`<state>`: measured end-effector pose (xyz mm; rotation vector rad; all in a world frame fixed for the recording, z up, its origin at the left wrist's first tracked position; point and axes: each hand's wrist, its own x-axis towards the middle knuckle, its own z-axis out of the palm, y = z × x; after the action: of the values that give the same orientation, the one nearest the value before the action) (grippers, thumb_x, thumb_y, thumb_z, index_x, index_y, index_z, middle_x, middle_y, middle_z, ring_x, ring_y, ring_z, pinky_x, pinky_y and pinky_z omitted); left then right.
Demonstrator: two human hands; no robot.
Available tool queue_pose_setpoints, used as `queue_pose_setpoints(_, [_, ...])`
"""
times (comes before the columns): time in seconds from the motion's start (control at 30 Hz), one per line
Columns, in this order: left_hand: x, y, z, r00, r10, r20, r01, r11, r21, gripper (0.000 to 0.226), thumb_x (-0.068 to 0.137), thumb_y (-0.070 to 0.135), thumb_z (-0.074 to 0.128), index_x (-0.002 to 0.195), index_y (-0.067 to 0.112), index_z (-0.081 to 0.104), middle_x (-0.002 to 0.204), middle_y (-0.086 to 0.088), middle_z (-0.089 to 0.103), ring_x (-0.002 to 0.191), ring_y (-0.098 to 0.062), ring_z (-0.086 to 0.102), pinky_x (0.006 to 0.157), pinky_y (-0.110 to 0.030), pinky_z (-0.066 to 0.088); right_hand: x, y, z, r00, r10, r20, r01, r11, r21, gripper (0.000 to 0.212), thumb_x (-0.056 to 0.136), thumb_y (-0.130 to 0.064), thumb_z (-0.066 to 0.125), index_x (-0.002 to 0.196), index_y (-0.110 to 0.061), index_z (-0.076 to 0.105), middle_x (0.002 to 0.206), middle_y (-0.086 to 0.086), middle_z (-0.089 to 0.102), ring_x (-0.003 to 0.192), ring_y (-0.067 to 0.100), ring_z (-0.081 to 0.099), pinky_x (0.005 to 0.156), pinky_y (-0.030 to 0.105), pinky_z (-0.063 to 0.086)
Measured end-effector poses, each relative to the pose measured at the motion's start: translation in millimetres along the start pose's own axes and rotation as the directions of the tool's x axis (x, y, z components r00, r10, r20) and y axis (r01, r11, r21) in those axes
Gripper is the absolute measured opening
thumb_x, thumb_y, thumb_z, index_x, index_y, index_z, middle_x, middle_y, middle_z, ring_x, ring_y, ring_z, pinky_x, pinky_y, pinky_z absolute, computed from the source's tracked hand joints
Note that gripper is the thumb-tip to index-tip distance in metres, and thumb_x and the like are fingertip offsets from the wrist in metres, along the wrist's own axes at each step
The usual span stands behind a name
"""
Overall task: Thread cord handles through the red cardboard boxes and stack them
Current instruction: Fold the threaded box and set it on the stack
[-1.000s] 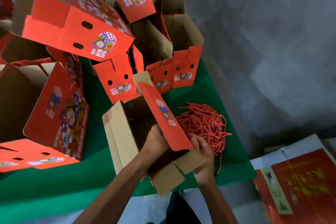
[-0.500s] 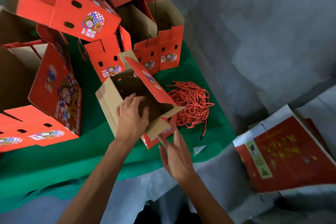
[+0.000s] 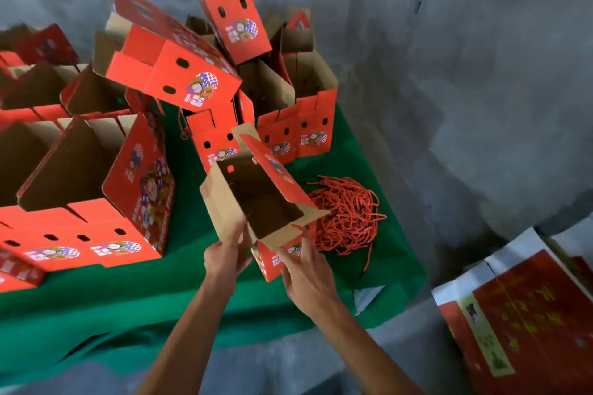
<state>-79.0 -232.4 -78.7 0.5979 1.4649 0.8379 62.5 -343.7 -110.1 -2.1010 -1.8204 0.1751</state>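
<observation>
You can't read any wording here: the printed lettering beside the cartoon emblems on the red boxes (image 3: 195,86) and the yellow characters on the dark red carton (image 3: 526,321), lower right, are blurred.

A small red cardboard box (image 3: 256,202) stands open-topped and tilted on the green worktop (image 3: 128,298), its brown inside showing, one printed red flap raised along its far-right edge and two punched holes visible in its far wall. Just to its right lies a tangled heap of red cords (image 3: 349,215). More red boxes (image 3: 173,80), printed with a cartoon figure and punched with paired holes, are piled behind and to the left, several tipped at odd angles.
</observation>
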Motion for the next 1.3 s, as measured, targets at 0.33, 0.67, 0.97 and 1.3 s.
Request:
queue_pose_setpoints(0.33, [-47,-1,-5,0.764,0.569,0.303,-0.533,0.822,-0.200,0.049,0.089,0.044,0.070,0.135,0.035,0.057,0.124,0.006,0.072,0.113,-0.016,0.071,0.090,-0.037,0.060,-4,19,6,0.992,-0.007,-0.125,0.020,0.994,0.107,0.038,0.101,-0.051,0.056,0.138,-0.050,0.043,0.148,0.023,0.034,0.124,0.030,0.055,0.091,0.034,0.060])
queue_pose_setpoints(0.67, [-59,9,15,0.716,0.603,0.353,-0.643,0.766,-0.003,0.056,0.098,0.055,0.049,0.149,0.034,0.050,0.152,0.014,0.052,0.142,-0.006,0.046,0.122,-0.047,0.035,-34,30,-5,0.958,-0.042,-0.283,0.098,0.978,0.185,0.031,0.095,-0.056,0.066,0.119,-0.037,0.064,0.130,0.008,0.048,0.102,0.014,0.063,0.076,0.022,0.059])
queue_pose_setpoints(0.97, [-83,-25,62,0.675,0.379,0.633,-0.543,0.836,0.078,0.028,0.064,0.010,0.095,0.077,0.000,0.072,0.058,-0.004,0.069,0.046,-0.013,0.066,0.040,-0.022,0.050,-55,57,-27,0.901,0.154,-0.405,-0.089,0.980,0.176,0.058,0.082,-0.044,0.086,0.130,-0.047,0.054,0.123,0.010,0.065,0.109,0.014,0.051,0.083,0.028,0.057])
queue_pose_setpoints(1.3, [-98,-7,122,0.506,0.624,0.595,-0.776,0.631,-0.001,0.023,0.093,0.042,0.064,0.116,0.042,0.065,0.118,0.004,0.068,0.116,-0.017,0.064,0.099,-0.041,0.053,3,88,-80,0.895,0.243,-0.375,-0.146,0.952,0.268,0.041,0.097,-0.041,0.060,0.136,-0.030,0.058,0.146,0.009,0.044,0.114,0.026,0.061,0.082,0.040,0.060])
